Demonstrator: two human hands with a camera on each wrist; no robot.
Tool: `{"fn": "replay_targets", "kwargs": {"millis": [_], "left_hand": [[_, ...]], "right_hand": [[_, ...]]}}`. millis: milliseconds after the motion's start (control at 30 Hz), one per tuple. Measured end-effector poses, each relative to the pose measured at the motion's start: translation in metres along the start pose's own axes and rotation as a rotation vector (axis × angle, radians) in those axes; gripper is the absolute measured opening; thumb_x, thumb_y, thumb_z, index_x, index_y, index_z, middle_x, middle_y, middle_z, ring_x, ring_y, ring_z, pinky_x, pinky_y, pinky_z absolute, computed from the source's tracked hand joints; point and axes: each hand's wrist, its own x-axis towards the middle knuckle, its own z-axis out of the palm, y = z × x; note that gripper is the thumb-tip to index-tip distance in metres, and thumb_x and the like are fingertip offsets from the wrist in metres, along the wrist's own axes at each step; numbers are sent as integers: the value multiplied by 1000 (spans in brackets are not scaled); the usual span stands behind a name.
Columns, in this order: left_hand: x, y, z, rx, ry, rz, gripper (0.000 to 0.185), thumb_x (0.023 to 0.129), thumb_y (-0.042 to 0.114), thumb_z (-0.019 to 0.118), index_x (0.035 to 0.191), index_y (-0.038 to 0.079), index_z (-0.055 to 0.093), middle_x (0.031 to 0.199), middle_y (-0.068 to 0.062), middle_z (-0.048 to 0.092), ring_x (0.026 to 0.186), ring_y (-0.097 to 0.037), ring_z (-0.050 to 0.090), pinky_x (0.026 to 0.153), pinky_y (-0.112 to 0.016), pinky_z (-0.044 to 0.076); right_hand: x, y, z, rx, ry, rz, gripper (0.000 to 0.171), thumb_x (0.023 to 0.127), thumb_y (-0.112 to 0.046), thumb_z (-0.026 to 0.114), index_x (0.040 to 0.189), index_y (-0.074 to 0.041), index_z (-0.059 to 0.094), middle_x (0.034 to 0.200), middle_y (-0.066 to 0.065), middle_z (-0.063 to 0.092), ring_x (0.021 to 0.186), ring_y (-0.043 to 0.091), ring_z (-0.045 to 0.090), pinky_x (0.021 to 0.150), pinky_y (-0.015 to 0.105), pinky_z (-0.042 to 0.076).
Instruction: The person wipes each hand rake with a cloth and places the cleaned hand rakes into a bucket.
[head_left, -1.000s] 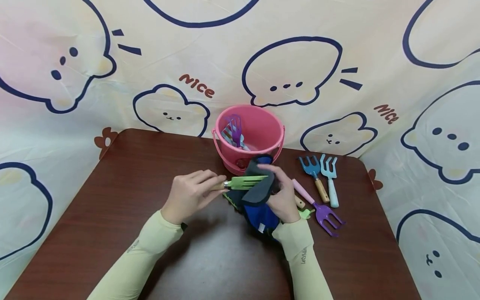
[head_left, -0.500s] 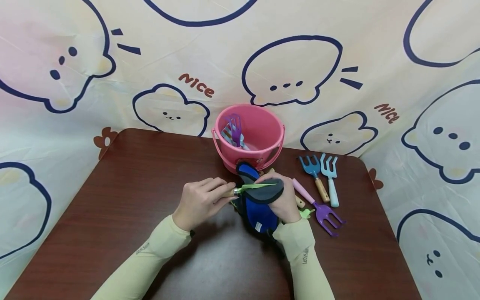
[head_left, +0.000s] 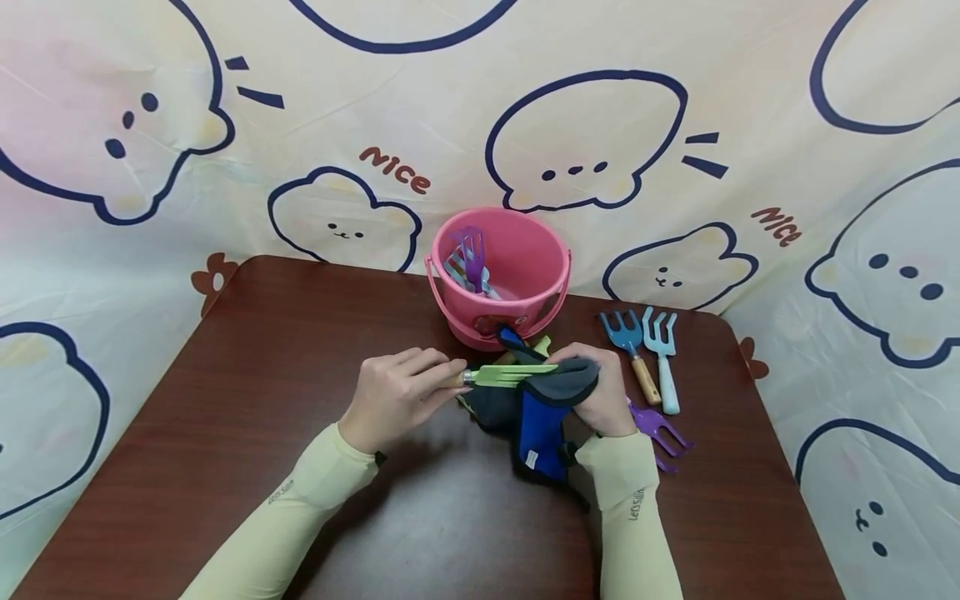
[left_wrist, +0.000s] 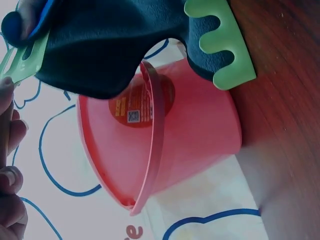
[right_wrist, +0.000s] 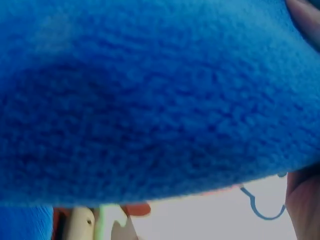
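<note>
A: From the head view, the left hand (head_left: 393, 396) pinches the green fork (head_left: 510, 374) by its handle, tines lying on the blue cloth (head_left: 542, 408), above the table in front of the pink bucket (head_left: 498, 275).

B: The right hand (head_left: 603, 398) grips that cloth (its wrist view is nearly all blue fleece). The left wrist alone shows the bucket's label; the fork handle is hidden.

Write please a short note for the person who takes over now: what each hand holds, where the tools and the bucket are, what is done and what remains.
Left hand grips the wooden handle of the green rake. Right hand holds the blue cloth wrapped over the rake's green head.
Pink bucket stands behind the hands; a purple tool and at least one more lie inside.
Done: some tools sit in the bucket.
Left: the green rake, plus the blue fork, light blue fork and purple fork on the table to the right.
</note>
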Motion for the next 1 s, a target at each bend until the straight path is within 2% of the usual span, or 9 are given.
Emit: {"fn": "replay_targets", "kwargs": {"millis": [100, 233, 333, 433, 533, 667, 767, 867, 1000], "left_hand": [[1, -5, -4, -20, 42, -37, 37, 78, 23, 93, 111, 13, 80, 90, -1, 75, 76, -15, 73, 63, -31, 60], [2, -8, -9, -66, 130, -122, 34, 81, 28, 91, 109, 12, 79, 90, -1, 75, 75, -16, 74, 59, -33, 57], [1, -5, -6, -107, 158, -197, 33, 85, 33, 87, 110, 12, 78, 94, -1, 75, 76, -15, 73, 61, -33, 57], [0, 3, 3, -165, 154, -281, 34, 86, 29, 87, 113, 12, 77, 98, -1, 73, 80, -14, 72, 68, -33, 60], [-3, 14, 15, -237, 123, -345, 36, 85, 20, 87, 118, 13, 75, 101, -1, 70, 83, -14, 71, 73, -35, 62], [-7, 23, 29, -279, 33, -367, 38, 90, 16, 82, 126, 15, 71, 104, -1, 68, 83, -13, 70, 76, -34, 63], [-9, 25, 33, -274, -3, -352, 39, 90, 15, 82, 127, 15, 71, 103, 0, 68, 80, -12, 69, 75, -32, 63], [-10, 23, 33, -265, -12, -330, 40, 89, 15, 83, 126, 15, 71, 102, 0, 68, 76, -11, 68, 69, -28, 61], [-9, 17, 31, -230, -40, -258, 41, 87, 15, 84, 127, 15, 71, 100, 0, 68, 75, -10, 69, 67, -25, 59]], "right_hand": [[-1, 4, -13, 122, 127, -9, 4, 88, 3, 78, 91, 2, 76, 88, -2, 75, 80, 14, 68, 74, 24, 57], [0, 5, -19, 417, 306, 11, 13, 86, 7, 78, 97, 1, 75, 95, 5, 73, 80, 13, 71, 74, 23, 60], [3, 5, -5, 542, 296, 16, 33, 86, -2, 83, 116, -4, 71, 113, 8, 71, 92, 14, 72, 81, 25, 61], [4, 7, 23, 600, 185, 23, 56, 81, -14, 89, 131, -10, 64, 126, 4, 68, 107, 12, 68, 89, 25, 58], [4, 7, 50, 607, 88, 56, 58, 80, -19, 91, 132, -15, 65, 126, -1, 70, 112, 10, 67, 94, 26, 57], [4, 3, 68, 545, 88, 93, 40, 85, -12, 87, 123, -13, 74, 117, 0, 76, 109, 12, 72, 94, 30, 59], [4, 1, 66, 486, 96, 142, 34, 87, -4, 82, 120, -4, 76, 111, 1, 79, 104, 14, 75, 92, 33, 60], [4, 1, 57, 384, 54, 200, 34, 86, -2, 82, 118, 5, 74, 105, -2, 80, 98, 14, 76, 89, 32, 61], [6, 4, 42, 158, -2, 218, 26, 87, -7, 83, 110, 3, 76, 95, -7, 77, 88, 13, 72, 81, 29, 61]]}}
